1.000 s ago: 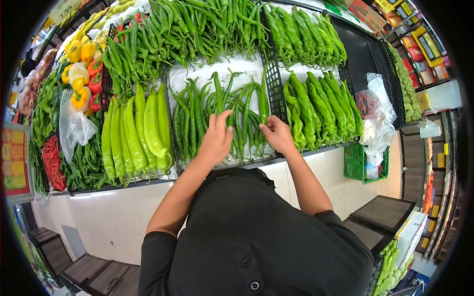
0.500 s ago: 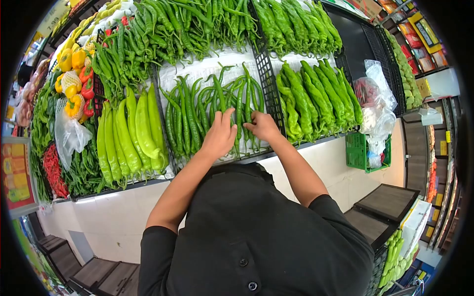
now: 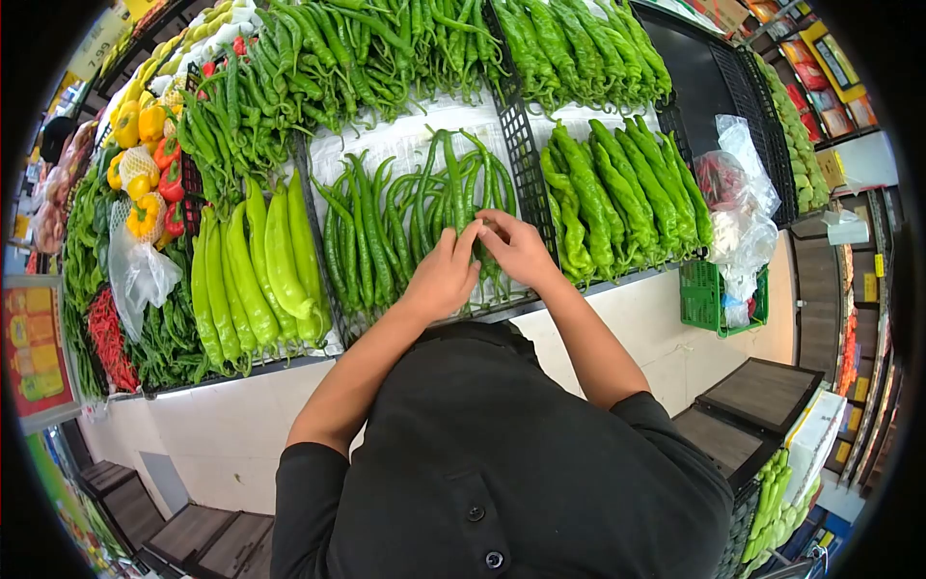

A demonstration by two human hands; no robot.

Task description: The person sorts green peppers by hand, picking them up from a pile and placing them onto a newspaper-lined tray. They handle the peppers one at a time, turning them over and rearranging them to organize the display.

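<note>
Long dark-green chili peppers (image 3: 367, 227) lie in a row on white paper in a black crate. My left hand (image 3: 446, 275) is over their lower ends, its fingers closed at the bottom of one long green chili pepper (image 3: 452, 179) that points away from me. Against its fingertips, my right hand (image 3: 519, 253) is pinched with fingers bent. What lies between the right fingertips is hidden. More chili peppers rest just beyond and under both hands.
Pale-green long peppers (image 3: 256, 275) lie on the left, wrinkled green peppers (image 3: 627, 188) on the right behind a black crate wall (image 3: 526, 159). More peppers (image 3: 386, 48) are heaped behind. Plastic bags (image 3: 738, 193) hang over a green basket (image 3: 699, 299) at the right.
My hands have come together, the right moving left to meet the left one's fingertips. A long chili pepper now stands out straight above my left fingers.
</note>
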